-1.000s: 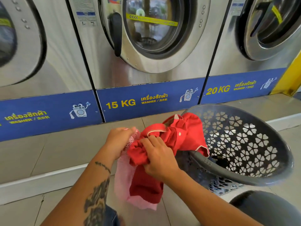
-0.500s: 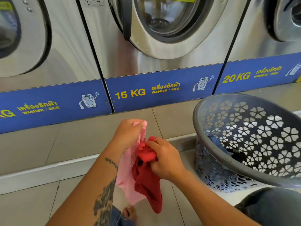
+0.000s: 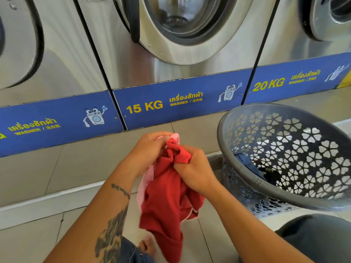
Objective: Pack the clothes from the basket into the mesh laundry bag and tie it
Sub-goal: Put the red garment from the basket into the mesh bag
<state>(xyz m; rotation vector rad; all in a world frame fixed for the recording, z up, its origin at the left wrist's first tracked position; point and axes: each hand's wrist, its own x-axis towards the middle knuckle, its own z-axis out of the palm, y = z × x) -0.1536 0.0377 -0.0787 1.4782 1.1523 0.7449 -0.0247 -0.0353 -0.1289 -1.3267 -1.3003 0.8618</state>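
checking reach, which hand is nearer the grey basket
Right. The right hand grips the red garment just left of the grey basket; the left hand is farther left.

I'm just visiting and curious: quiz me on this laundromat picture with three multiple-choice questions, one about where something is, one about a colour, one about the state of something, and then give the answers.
1. Where is the grey basket relative to the hands?
A. to their right
B. to their left
C. behind the person

2. What colour is the garment being packed?
A. blue
B. red
C. white

3. What is the right hand doing?
A. resting flat on the floor
B. hanging idle and holding nothing
C. gripping the garment

Answers:
1 A: the basket stands on the right of the picture, below the 20 KG label.
2 B: the cloth is plainly red against the pink mesh bag.
3 C: its fingers curl round a bunch of the red cloth, while the left hand holds the bag's top edge.
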